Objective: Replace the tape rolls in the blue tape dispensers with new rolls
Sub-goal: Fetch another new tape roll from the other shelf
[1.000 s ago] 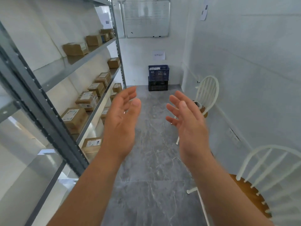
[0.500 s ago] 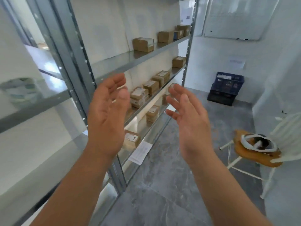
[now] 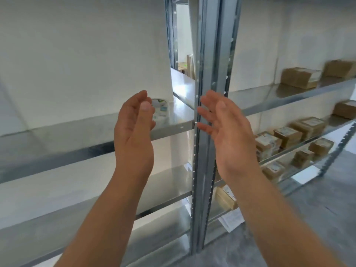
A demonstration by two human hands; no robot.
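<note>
My left hand [image 3: 134, 130] and my right hand [image 3: 225, 130] are raised in front of me, palms facing each other, fingers apart, holding nothing. Behind my left hand's fingers, a pale roll-like object [image 3: 160, 108] with white and green wrapping sits on a metal shelf [image 3: 77, 135]; it is blurred and partly hidden, so I cannot tell what it is. No blue tape dispenser is in view.
A grey metal upright post [image 3: 208, 74] stands between the hands. To the right, shelves [image 3: 289, 95] hold several brown cardboard boxes [image 3: 299, 77]. A sheet of paper [image 3: 231, 219] lies low by the rack. Grey stone floor [image 3: 308, 228] is at the lower right.
The view has swung left from the room's far end to the shelving rack. Both hands stay raised and empty in front of me.
</note>
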